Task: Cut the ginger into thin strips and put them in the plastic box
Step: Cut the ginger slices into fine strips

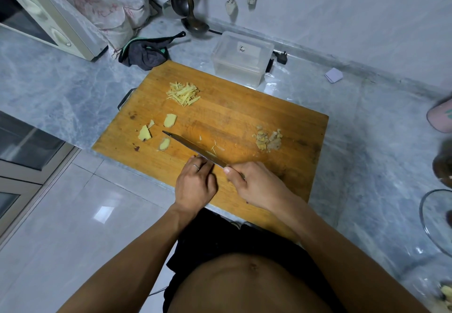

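Worktop [61,97]: grey marbled surface running along the wall, carrying all items noted below. Microwave [36,14] stands at its far left corner.

Cutting board [256,114]: wooden, lying at an angle on the worktop, near edge over the worktop's front.

Plastic box [242,58]: clear, lidless, just beyond the board's far edge; nothing visible inside.

Right hand [254,185]: curled round the knife handle, thumb along the top. Knife [193,147]: blade angled to the far left, tip near the ginger slices.

Left hand [195,185]: fingers bent down onto the board right beside the blade's heel; whether they hold anything cannot be told. Ring on one finger.

Pile of strips [183,93]: cut ginger, on the board's far left portion, well apart from the box.

Peel scraps [267,139]: small heap at the board's right side.

Ginger slices [170,120]: four flat pieces, uncut, left of the blade.
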{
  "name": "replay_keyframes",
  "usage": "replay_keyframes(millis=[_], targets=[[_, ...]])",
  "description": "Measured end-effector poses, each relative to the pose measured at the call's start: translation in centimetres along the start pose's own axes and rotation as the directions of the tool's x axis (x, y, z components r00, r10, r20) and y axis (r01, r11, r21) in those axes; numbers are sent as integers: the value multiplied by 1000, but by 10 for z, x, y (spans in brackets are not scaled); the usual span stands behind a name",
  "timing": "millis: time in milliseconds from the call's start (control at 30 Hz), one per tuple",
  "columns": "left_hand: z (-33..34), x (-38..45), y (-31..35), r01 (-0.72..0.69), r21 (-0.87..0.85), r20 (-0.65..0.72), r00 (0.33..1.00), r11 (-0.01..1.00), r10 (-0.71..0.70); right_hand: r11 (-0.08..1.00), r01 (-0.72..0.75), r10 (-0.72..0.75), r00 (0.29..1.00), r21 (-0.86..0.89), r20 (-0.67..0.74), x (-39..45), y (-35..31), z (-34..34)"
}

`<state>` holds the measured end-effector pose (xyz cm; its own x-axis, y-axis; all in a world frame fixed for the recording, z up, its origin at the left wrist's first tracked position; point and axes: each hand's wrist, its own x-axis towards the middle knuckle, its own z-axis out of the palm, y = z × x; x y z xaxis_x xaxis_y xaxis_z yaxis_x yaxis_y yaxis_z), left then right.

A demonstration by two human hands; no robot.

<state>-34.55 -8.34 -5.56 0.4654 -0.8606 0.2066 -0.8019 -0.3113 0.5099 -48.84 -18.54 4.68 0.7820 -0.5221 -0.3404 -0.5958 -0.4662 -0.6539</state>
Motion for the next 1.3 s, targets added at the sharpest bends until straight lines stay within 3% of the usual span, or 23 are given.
replay_keyframes(millis=[467, 1300], targets=[[-2, -5, 2, -6, 44, 0, 1000, 999, 6, 996, 56, -58, 998, -66, -33, -7, -4, 0], [-3, -7, 2, -10, 47, 27, 1000, 999, 8, 996, 20, -23, 999, -88, -29, -16, -6, 2]])
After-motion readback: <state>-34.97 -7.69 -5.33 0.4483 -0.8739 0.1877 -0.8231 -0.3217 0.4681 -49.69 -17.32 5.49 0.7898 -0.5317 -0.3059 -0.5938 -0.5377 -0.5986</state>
